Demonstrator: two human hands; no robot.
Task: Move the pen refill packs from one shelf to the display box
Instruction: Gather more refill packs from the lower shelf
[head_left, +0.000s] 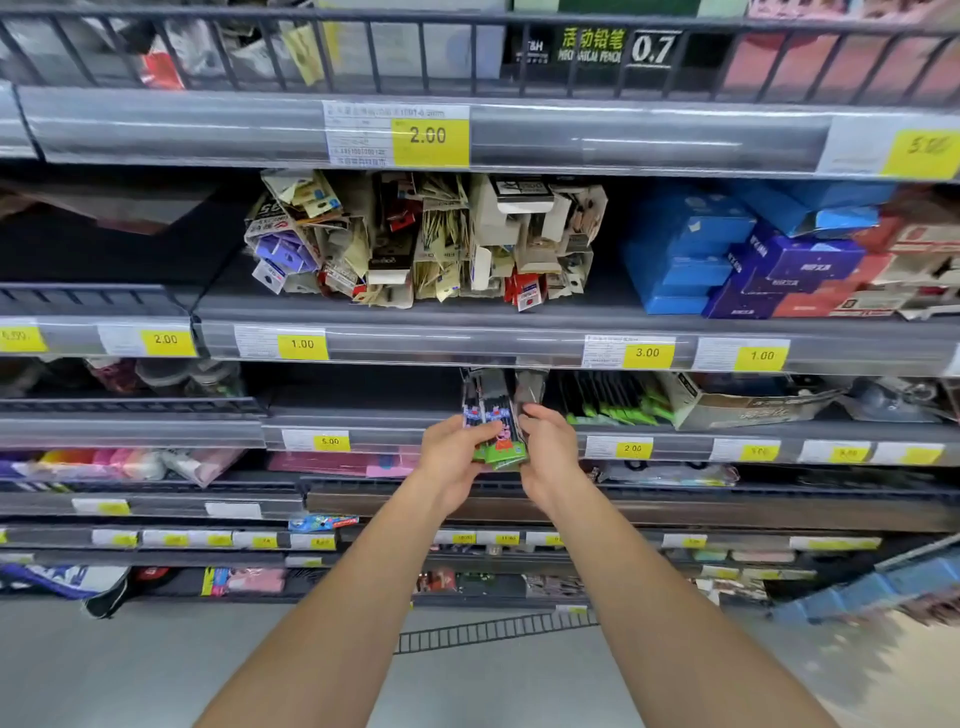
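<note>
Both hands meet at the centre of the frame, just in front of a shelf edge. The left hand curls its fingers around the lower end of a bundle of pen refill packs, and the right hand closes on the bundle's right side, thumb toward the top; neither hand is free. The packs stand nearly upright, their tops reaching under the shelf above, their green printed bottoms sitting between the palms.

These look like thin, light plastic sleeves, glossy and likely slippery against each other, so the stack could fan out or shed a pack; squeezing the stiffer lower ends from both sides seems the safest hold.

To the right, a cardboard display box sits on the same shelf level, with green-tipped refills lying between it and the hands.
</note>
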